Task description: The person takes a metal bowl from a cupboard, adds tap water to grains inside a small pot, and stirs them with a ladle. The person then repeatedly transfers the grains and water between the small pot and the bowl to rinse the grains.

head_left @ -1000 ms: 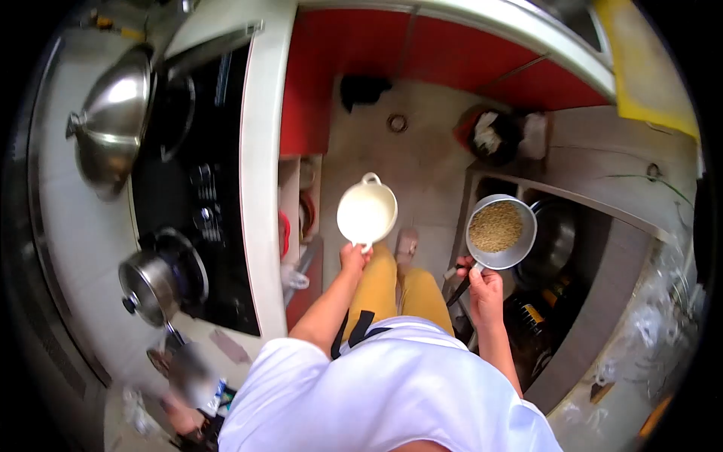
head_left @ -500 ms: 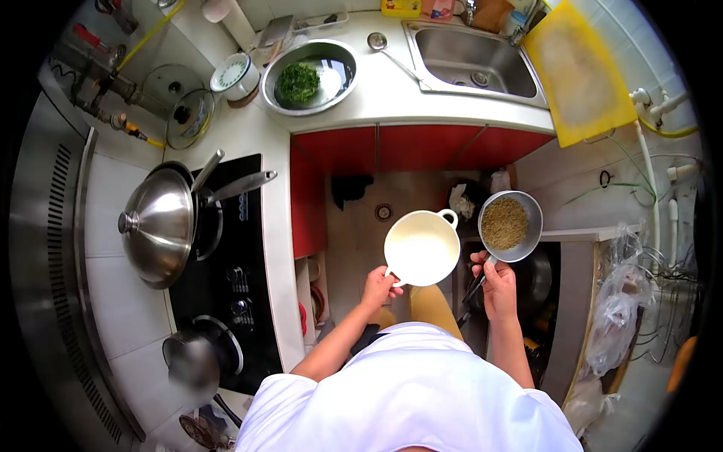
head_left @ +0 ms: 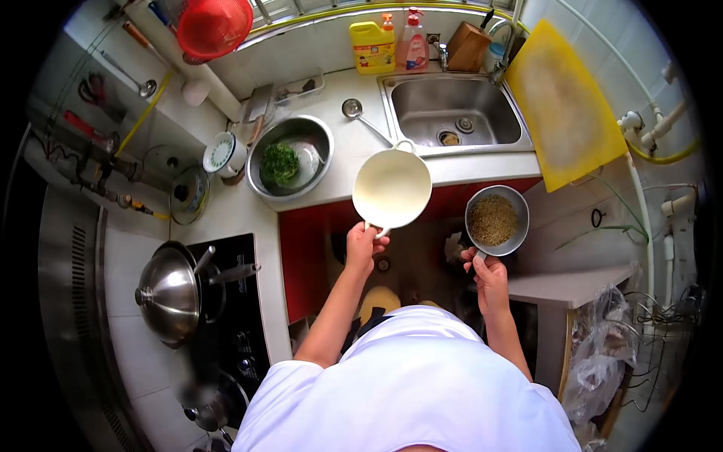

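Fingers of the left hand (head_left: 362,247) are clenched on the near handle of a cream two-handled pot (head_left: 392,188) — in the head view it is held before the sink (head_left: 425,105), just off its near left corner, mouth facing up. Its far loop handle overlaps the end of a ladle (head_left: 352,109) lying on the worktop (head_left: 241,211) left of the sink; whether pot and worktop touch I cannot tell. Fingers of the right hand (head_left: 491,280) grasp the handle of a grey metal pan (head_left: 520,230) — it holds brown grain (head_left: 492,218) and is in front of the sink, toward its right end, out past the worktop's edge. Pot and pan are apart. Farther left of the sink, a steel basin (head_left: 315,172) holds a clump of greens (head_left: 279,163). Behind the sink stand a yellow jug (head_left: 373,49), a pink bottle (head_left: 413,45) and a wooden block (head_left: 463,47); to its right is a yellow board (head_left: 565,105).
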The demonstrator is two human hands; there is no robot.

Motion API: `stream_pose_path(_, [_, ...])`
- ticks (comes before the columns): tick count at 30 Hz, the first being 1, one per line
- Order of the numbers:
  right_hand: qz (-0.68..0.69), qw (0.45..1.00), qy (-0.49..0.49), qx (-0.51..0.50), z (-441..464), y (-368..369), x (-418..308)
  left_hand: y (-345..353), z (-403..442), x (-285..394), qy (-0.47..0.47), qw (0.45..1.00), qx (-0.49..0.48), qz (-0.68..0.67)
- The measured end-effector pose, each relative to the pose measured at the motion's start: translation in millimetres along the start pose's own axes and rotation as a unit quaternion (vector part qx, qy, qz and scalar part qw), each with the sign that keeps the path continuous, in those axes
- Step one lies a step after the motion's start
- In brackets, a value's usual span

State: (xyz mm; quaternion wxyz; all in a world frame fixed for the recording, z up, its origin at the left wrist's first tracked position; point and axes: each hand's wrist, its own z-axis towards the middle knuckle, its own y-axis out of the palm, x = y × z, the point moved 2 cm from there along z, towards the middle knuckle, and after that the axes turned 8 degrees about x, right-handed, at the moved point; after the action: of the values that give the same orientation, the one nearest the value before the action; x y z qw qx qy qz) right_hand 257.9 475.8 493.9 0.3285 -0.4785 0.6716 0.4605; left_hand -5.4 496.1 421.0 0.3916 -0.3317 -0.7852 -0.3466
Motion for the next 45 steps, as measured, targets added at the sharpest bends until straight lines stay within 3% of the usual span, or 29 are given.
stream_pose_path(10, [-0.003,0.998,-0.051,0.028,84.0,33.7,-23.3,62.2,134.8,55.6,-0.025,0.999,0.007,-0.035])
stream_pose_path(15, [-0.021,0.999,-0.014,0.025,125.0,53.4,-31.8,57.7,156.9,71.6,-0.004,1.000,0.021,-0.021])
stream_pose_path(20, [-0.062,0.997,0.028,-0.022,172.5,79.8,-30.7,19.3,144.7,66.9,-0.027,0.999,-0.013,0.028])
stream_pose_path(32, [-0.127,0.949,0.197,-0.212,330.9,157.1,5.8,-61.9,51.4,50.0,-0.080,0.995,0.045,0.050])
stream_pose_path(39, [-0.190,0.944,0.213,-0.167,417.1,234.1,33.9,-84.5,32.5,40.2,-0.093,0.993,0.057,0.054])
stream_pose_path(45, [-0.186,0.948,0.213,-0.149,455.2,256.5,47.3,-95.2,23.7,32.1,-0.120,0.989,0.063,0.062])
